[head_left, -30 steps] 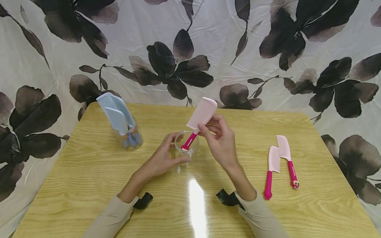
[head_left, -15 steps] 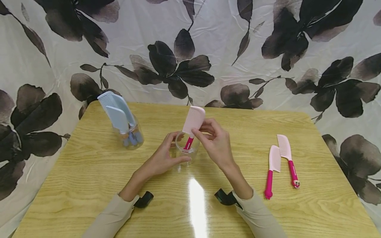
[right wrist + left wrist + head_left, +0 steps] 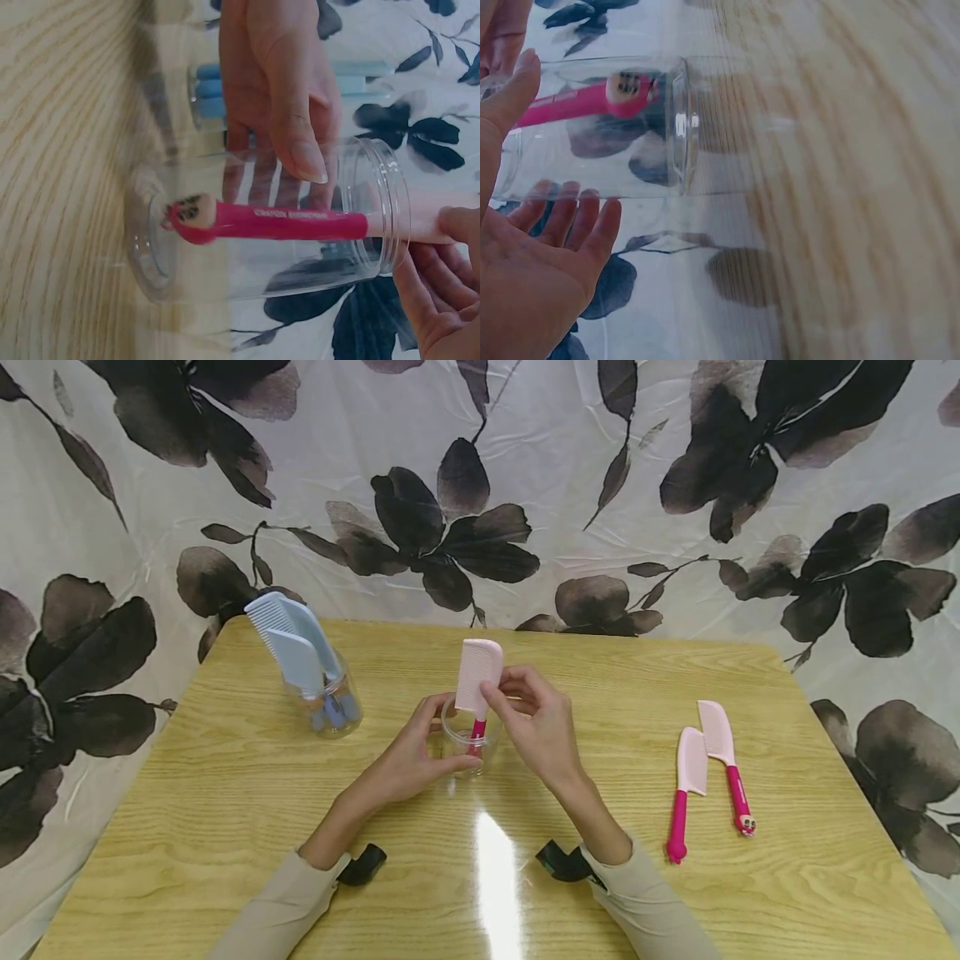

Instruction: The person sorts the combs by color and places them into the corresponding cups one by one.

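Note:
A clear jar (image 3: 453, 727) stands upright mid-table, and my left hand (image 3: 408, 758) curls round it with the thumb in front and the fingers behind. My right hand (image 3: 542, 720) pinches a pink comb (image 3: 477, 672) near the base of its toothed head. The comb's magenta handle (image 3: 292, 223) is down inside the jar, its small face-shaped end (image 3: 192, 217) close above the jar's bottom. The pale head sticks up above the rim. In the left wrist view the handle (image 3: 562, 107) shows through the jar wall, behind my thumb.
At the back left another clear jar (image 3: 352, 693) holds several light blue combs (image 3: 296, 643), heads up. Two more pink combs lie on the right of the table, one (image 3: 692, 764) overlapping the other (image 3: 717, 731). A floral cloth (image 3: 585, 468) hangs behind the table (image 3: 225, 827).
My right hand has lowered the comb into the jar and moved slightly left; the comb has turned from leaning right to nearly upright. My left hand stays on the jar.

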`<state>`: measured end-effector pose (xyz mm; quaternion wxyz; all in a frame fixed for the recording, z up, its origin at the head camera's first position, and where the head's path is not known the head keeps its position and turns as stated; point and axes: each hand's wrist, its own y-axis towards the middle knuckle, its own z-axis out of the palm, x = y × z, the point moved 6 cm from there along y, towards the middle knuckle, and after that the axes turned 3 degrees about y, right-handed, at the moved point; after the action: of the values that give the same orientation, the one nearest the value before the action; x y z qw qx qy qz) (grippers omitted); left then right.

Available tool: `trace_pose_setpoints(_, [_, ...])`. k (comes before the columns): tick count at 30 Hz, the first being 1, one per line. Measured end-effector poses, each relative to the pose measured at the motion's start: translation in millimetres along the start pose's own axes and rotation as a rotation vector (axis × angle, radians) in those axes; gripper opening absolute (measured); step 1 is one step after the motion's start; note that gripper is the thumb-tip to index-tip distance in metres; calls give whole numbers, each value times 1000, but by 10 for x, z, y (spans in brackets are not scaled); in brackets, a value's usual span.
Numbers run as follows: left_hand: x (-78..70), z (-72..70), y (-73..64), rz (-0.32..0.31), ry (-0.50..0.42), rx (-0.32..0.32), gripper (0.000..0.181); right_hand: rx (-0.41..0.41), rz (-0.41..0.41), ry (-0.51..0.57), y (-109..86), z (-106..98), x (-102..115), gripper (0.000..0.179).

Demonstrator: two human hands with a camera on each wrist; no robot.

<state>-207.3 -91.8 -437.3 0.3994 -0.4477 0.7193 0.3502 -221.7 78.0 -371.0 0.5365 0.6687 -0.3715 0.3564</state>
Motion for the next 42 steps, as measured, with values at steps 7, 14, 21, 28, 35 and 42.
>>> trace_pose_setpoints(7, [11, 4, -4, -6, -9, 7, 88, 2, 50, -114, -20, 9, -85, 20])
trace_pose_setpoints(14, [33, 10, -10, -4, -7, 5, 87, 32, 100, -95, -15, 5, -163, 25])
trace_pose_setpoints(21, [49, 16, -8, -6, -11, 7, 88, 37, 102, -72, -15, -61, -104, 24])
trace_pose_setpoints(28, [35, 14, -19, 3, -6, -1, 90, -3, 98, -80, -32, -180, -66, 25])
trace_pose_setpoints(35, [48, 18, -39, -15, -10, 11, 90, -64, 117, -83, -91, -383, -117, 26])
trace_pose_setpoints(42, [44, 11, -46, -4, -4, 5, 89, -85, 113, -91, -141, -580, -169, 25])
